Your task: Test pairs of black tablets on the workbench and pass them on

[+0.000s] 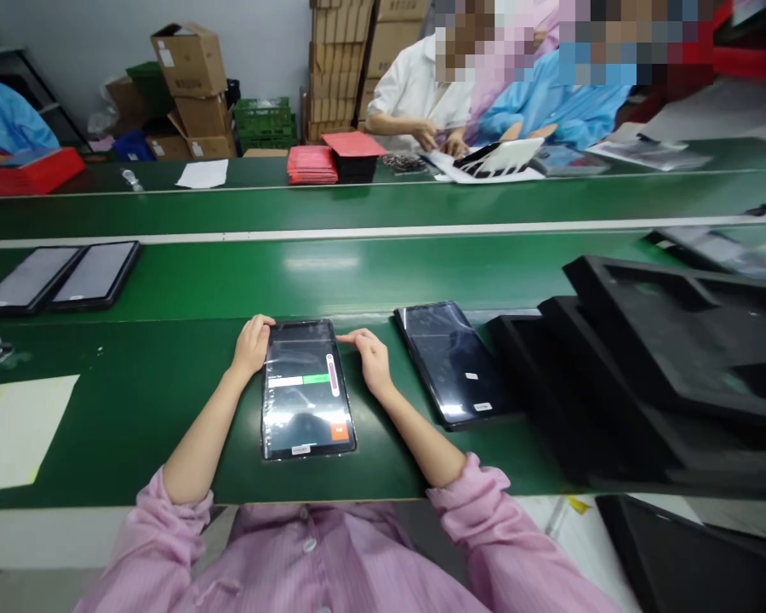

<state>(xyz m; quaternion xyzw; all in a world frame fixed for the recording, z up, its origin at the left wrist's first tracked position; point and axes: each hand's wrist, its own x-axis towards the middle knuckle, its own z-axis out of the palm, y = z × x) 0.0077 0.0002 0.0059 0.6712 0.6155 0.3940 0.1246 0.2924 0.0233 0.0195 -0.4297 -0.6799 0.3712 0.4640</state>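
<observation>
A tablet (309, 413) lies flat on the green bench in front of me, its screen lit with a white and green bar, a slider and an orange square. My left hand (253, 345) is closed around its upper left edge. At the upper right edge, my right hand (371, 358) touches the side with a stretched index finger; the other fingers are loosely bent and hold nothing. Clear film seems to cover the screen. Right of that hand rests a second tablet (450, 362), dark-screened, with small white labels.
Black foam trays (683, 332) are stacked at the right. Two tablets (95, 272) lie at the far left, above a pale sheet (22, 430). Across the green conveyor (230, 281), co-workers sit near red packets (312, 163) and papers. Cardboard boxes (191, 64) stand behind.
</observation>
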